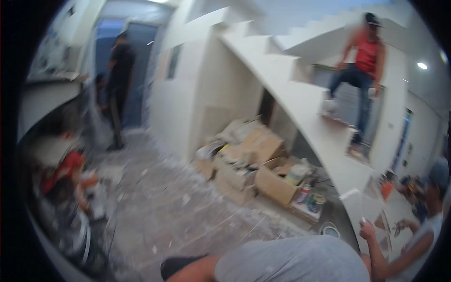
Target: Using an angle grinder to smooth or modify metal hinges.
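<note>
Neither my left hand nor my right hand can be made out. Right in front at the bottom, a person in a grey shirt (291,261) bends over, with a bare arm toward the lower centre. At the right, a person in a light sleeveless top (420,244) grips a pale-handled tool, perhaps a roller (350,192), near the white side of the staircase (282,70). Higher on the stairs, a person in a red top (366,56) has a pale, blurred object in one hand.
Cardboard boxes (275,185), cans and sacks are piled under the stairs, beside a white bucket (330,231). Dusty tiles (164,197) lead to a doorway with a person in dark clothes (121,70) and another low figure. Red and dark clutter (70,171) lines the left side.
</note>
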A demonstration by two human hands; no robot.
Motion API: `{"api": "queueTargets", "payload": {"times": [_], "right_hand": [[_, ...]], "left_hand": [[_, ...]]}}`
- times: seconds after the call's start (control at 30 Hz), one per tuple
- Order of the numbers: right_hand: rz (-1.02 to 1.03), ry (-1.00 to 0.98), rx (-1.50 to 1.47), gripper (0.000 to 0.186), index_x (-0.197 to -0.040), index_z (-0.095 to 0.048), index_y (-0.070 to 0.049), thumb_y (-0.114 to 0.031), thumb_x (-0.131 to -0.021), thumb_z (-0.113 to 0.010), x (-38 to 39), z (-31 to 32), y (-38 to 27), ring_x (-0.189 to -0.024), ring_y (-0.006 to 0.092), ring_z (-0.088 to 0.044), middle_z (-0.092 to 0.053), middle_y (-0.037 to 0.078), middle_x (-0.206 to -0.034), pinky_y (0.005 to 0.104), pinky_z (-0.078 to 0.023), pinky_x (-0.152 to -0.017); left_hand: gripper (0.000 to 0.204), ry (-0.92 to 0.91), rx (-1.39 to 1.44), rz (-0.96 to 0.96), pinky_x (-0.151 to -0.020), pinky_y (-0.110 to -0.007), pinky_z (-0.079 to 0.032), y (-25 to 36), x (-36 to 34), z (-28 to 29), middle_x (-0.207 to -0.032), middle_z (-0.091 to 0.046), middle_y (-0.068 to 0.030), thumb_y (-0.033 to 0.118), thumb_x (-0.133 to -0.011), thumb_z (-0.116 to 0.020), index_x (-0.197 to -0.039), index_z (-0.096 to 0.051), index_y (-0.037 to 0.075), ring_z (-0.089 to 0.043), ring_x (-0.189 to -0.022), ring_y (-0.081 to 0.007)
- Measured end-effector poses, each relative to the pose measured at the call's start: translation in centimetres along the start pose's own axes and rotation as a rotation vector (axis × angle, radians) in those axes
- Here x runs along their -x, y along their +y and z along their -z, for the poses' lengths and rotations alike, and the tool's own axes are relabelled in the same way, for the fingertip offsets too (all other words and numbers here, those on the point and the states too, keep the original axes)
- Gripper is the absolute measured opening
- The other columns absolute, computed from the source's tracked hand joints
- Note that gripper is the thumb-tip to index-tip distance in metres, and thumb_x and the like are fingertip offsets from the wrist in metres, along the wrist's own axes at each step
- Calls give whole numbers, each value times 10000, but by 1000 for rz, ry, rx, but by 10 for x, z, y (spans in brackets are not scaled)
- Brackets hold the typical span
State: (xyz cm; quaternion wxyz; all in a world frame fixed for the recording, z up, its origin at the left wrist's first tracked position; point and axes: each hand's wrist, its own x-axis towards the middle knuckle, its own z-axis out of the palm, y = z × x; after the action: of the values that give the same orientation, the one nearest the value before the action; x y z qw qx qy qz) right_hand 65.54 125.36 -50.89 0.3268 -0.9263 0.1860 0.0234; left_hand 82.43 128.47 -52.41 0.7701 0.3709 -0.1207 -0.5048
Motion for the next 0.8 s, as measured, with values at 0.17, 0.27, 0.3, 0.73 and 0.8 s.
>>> {"api": "queueTargets", "payload": {"times": [0.17,0.27,0.3,0.73,0.8], "right_hand": [[290,90,-186,421,-1244,-538,-4,-175,-860,-509,-26,-25,-22,-841,385,-647,-658,245,-973,454,-513,-727],[245,-302,-108,660,-1459,-323,-13,-295,-916,-569,-23,2,-22,-1110,338,-597,-547,244,-1306,421,-460,-963],[151,-377,-124,666,-1472,-298,-12,-310,-939,-563,-28,14,-23,-1120,272,-574,-547,209,-1305,384,-464,-955],[143,-272,-196,792,-1346,-374,43,-167,-687,-760,-113,-95,-50,-1095,316,-604,-593,231,-1182,384,-474,-936],[199,-266,-336,700,-1274,-427,20,-101,-674,-765,-121,-98,-40,-1047,261,-614,-601,173,-1149,362,-485,-913]], "left_hand": [[293,175,367,-133,-697,-343,-522,-6,47,97,-851,-631,-38,329,-874,-678,-1058,-585,121,-622,-758,-182],[282,403,388,-303,-696,-327,-519,-25,64,122,-834,-627,-49,321,-876,-679,-1022,-581,100,-615,-749,-183],[266,451,258,-397,-689,-326,-519,-25,68,124,-804,-616,-57,296,-873,-670,-989,-572,78,-613,-740,-183],[325,671,-184,-343,-775,-308,-522,-29,87,131,-992,-623,-62,105,-860,-674,-1140,-526,30,-631,-889,-163],[366,650,-124,-292,-816,-316,-517,-38,83,129,-1047,-619,-73,118,-865,-675,-1179,-508,29,-627,-946,-168]]}}
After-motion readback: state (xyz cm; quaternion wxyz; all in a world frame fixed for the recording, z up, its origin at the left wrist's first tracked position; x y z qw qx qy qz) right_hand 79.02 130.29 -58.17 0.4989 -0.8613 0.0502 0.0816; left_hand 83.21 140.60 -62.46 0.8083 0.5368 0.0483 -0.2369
